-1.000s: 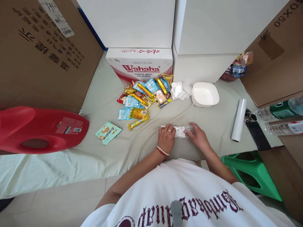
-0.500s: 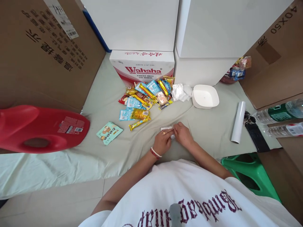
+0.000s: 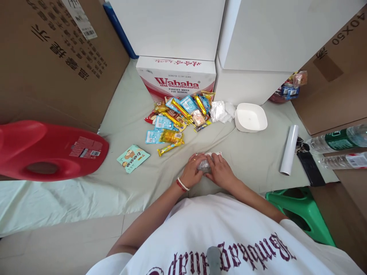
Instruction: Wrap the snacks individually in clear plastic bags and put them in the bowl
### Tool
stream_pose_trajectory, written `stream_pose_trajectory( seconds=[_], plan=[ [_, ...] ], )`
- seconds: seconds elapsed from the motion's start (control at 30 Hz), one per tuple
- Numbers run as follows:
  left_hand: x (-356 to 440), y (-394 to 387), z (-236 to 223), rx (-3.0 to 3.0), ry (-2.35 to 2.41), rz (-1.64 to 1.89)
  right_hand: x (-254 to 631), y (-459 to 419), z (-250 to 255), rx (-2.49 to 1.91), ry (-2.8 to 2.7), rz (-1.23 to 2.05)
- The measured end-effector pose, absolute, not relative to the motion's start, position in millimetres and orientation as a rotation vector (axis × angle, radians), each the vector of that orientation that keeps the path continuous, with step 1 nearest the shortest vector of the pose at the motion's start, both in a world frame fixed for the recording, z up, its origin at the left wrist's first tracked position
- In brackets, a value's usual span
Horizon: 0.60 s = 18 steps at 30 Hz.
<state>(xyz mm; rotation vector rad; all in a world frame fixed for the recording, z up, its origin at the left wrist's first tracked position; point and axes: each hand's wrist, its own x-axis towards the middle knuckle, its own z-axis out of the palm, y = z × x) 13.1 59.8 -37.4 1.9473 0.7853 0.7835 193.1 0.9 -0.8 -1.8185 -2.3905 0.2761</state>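
Left hand (image 3: 192, 171) and right hand (image 3: 223, 172) curl over crinkled plastic (image 3: 204, 165), seemingly part-folded; whether they pinch it, I cannot tell. Beyond the grip, white plastic (image 3: 218, 111) looks already folded.

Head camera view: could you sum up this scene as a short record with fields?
Left hand: on crinkled wrapping
Right hand: on the same wrapping, close beside left hand
Beyond hands: snack pile in front of Wahaha box
Right of snacks: white tub
Left: green pouch, then red jug further out
Right: white roll, green-labelled bottle
Unclear: what the wrapping holds, if anything
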Motion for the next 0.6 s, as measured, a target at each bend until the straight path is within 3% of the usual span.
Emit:
stream_pose_trajectory(
  seconds=[0.13, 0.33, 0.6],
  plan=[
    [10, 60, -35, 1.365, 0.762, 0.955, 191, 11, -1, -1.856, -2.44, 0.27],
    [5, 60, -22, 1.002, 0.97, 1.195, 211, 31, 22, -1.694, -2.424, 0.411],
    [26, 48, -6, 0.914, 0.926, 0.849, 204, 32, 30, -1.316, -1.397, 1.371]
  ],
)
